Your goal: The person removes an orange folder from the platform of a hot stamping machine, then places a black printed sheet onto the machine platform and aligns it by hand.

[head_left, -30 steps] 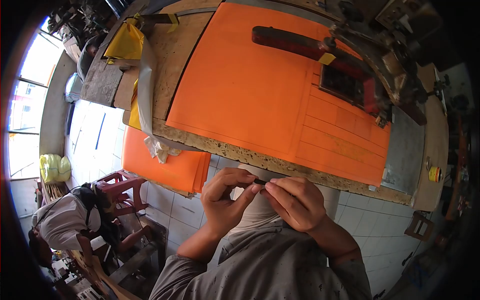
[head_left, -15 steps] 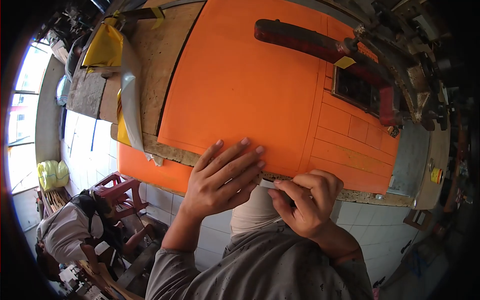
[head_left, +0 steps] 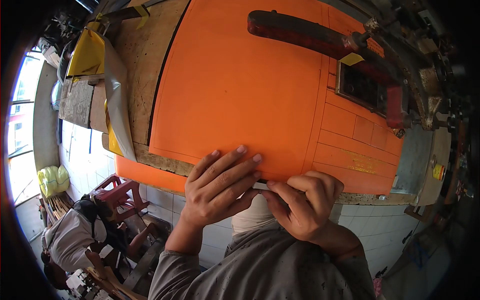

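Moved since half a second ago: the thumb of the left hand [head_left: 212, 187] has drawn in toward the right hand [head_left: 307, 205], narrowing the gap between them; the small pale piece [head_left: 260, 185] now sits in that gap.
Bench: one, its wooden top [head_left: 145, 65] bare on the left, running toward the far edge.
Orange sheet: one [head_left: 240, 95] on the bench, its right part divided by lines into strips and blocks, with faint gold marking.
Red-black arm: one [head_left: 305, 35], reaching over the sheet's far right.
Co-worker: one person [head_left: 75, 235], near left, in a pale top.
Foil: one yellow-and-grey strip [head_left: 116, 82], hanging over the bench's left end.
Left hand: laid on the sheet's near edge, fingers stretched and slightly apart; whether its thumb touches the piece, I cannot tell.
Right hand: thumb and forefinger pinched narrow on the piece, other fingers curled.
Stool: one, red [head_left: 120, 197], left of the bench.
Lower orange material: [head_left: 150, 175] below the bench's near left edge; layers uncountable here.
Dark frame: one [head_left: 360, 85], beneath the arm; its contents cannot be told.
Yellow bundle: one [head_left: 53, 180], far left; contents hidden.
Round tin or roll: one, yellow-labelled [head_left: 439, 172], far right; inside unseen.
Small pale piece: one, at the sheet's near edge, between the hands.
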`<move>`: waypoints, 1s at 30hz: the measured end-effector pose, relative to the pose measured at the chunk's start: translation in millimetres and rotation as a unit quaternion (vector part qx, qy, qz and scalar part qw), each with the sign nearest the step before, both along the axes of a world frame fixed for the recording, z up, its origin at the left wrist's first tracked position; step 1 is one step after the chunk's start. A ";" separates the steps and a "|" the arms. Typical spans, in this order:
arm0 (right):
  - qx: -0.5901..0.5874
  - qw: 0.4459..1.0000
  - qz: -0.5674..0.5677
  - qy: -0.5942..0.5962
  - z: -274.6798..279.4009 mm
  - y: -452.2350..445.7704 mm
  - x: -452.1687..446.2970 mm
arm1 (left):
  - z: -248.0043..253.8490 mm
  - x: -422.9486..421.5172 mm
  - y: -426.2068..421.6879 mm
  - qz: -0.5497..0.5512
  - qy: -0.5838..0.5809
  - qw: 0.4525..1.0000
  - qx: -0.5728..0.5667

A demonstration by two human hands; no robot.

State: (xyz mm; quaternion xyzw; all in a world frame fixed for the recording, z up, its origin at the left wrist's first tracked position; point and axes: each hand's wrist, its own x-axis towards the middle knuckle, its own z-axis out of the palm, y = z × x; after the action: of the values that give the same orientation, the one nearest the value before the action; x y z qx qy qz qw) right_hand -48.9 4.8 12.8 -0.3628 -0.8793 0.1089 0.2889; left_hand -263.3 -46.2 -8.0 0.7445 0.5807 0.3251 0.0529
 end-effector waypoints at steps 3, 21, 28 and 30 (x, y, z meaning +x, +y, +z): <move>-0.006 1.000 0.003 -0.002 0.9 1.6 -1.7 | -0.1 -1.2 0.4 -0.003 -0.008 1.000 0.001; -0.028 1.000 0.000 -0.003 0.1 3.8 -4.2 | 2.0 -2.5 2.4 -0.001 -0.027 1.000 -0.004; -0.037 0.999 -0.005 -0.004 1.6 4.9 -5.1 | 3.6 -1.4 3.1 0.005 -0.027 1.000 -0.010; -0.040 0.999 -0.006 -0.003 1.7 4.9 -5.8 | 3.5 -1.5 3.0 0.008 -0.026 1.000 -0.009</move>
State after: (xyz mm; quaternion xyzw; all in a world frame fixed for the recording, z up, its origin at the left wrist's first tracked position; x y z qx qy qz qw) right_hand -54.7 9.7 14.5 -0.3794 -0.8731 0.1411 0.2718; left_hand -264.8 -43.2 -4.5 0.7305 0.5880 0.3397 0.0723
